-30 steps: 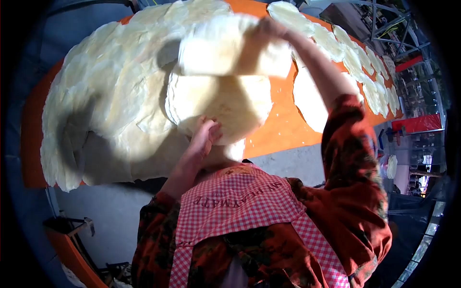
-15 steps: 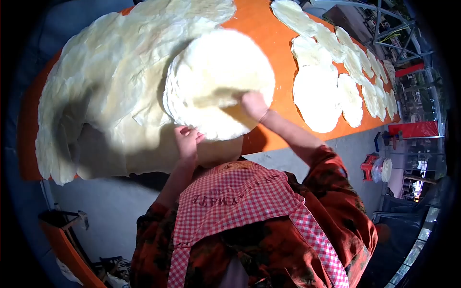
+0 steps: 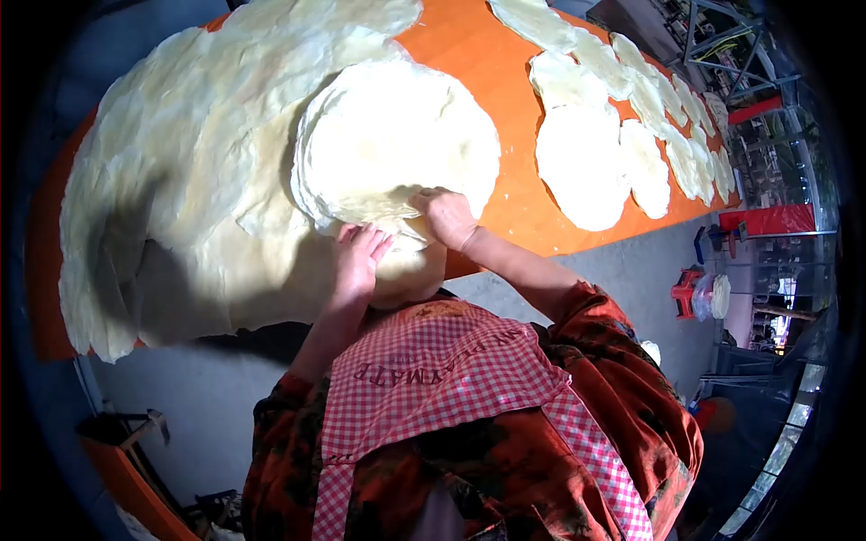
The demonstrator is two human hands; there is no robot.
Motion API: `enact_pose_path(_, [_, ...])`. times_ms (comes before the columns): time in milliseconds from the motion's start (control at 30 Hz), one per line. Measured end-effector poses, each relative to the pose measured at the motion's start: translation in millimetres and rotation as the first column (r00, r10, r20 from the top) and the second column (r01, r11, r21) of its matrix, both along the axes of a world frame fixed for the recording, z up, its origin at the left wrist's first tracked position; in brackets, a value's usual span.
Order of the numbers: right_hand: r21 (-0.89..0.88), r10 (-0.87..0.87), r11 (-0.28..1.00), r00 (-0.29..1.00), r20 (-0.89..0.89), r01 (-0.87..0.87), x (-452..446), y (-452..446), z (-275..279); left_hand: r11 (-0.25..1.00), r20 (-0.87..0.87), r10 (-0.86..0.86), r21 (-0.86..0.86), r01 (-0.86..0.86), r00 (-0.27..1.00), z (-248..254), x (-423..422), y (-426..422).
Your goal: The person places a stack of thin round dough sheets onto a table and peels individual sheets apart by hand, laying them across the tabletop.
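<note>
A stack of thin round dough sheets (image 3: 397, 126) lies on the orange table, brightly lit. At its near edge, my left hand (image 3: 361, 257) has its fingertips closed on the rim of a dough sheet. My right hand (image 3: 448, 219) is curled, gripping the same near rim a little farther right. Between the two hands the rim is bunched and folded, and a flap of dough (image 3: 406, 266) hangs toward me below them. How many layers the fingers hold is hidden.
Overlapping dough sheets (image 3: 189, 126) cover the table's left side. More separate rounds (image 3: 582, 167) lie to the right on the orange table surface (image 3: 514, 135). A red stool (image 3: 687, 293) stands on the grey floor beyond the near edge. My checked apron (image 3: 442, 370) is close to the table.
My right hand has come from over the stack down to its near edge and closed there. My left hand has shifted slightly up and right. The near rim is now bunched, with dough hanging toward me.
</note>
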State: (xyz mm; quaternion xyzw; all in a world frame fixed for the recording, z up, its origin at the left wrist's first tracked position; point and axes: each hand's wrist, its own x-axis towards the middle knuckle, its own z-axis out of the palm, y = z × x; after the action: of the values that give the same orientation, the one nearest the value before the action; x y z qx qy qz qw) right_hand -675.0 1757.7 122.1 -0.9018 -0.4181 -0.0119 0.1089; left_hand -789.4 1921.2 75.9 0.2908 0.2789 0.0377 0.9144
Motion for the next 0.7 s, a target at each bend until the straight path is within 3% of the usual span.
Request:
enact_pose_path(233, [0.053,-0.065,0.996,0.982,-0.178,0.075,8.4,2.2,21.1,0.997,0.107,-0.068,0.039,0.064,0.992,5.6,-3.5,-4.2])
enact_pose_path(433, [0.081,-0.109,0.989,0.983,-0.148,0.122,13.2,0.1,11.8,0.998,0.062,-0.057,0.029,0.055,0.996,5.5,0.3,-8.3])
enact_pose_path(500, [-0.005,-0.125,0.992,0.989,-0.081,0.125,2.5,8.6,34.2,1.0,0.026,-0.021,0.022,0.021,0.999,5.2,2.1,-8.9])
enact_pose_path(567, [-0.079,-0.014,0.997,0.997,-0.08,0.008,-8.5,11.5,34.8,1.0,0.031,-0.012,0.002,0.012,0.999,8.3,0.0,-10.9])
enact_pose_path(633, [0.178,0.042,0.982,0.992,0.122,-0.063,-19.6,6.4,17.8,1.0,0.043,-0.006,0.002,0.006,0.999,13.6,3.2,-12.5])
enact_pose_path(700, [0.083,0.0,0.997,1.0,-0.024,0.002,-17.4,3.7,13.7,1.0,0.061,-0.006,0.003,0.005,0.998,5.7,4.2,-11.5])
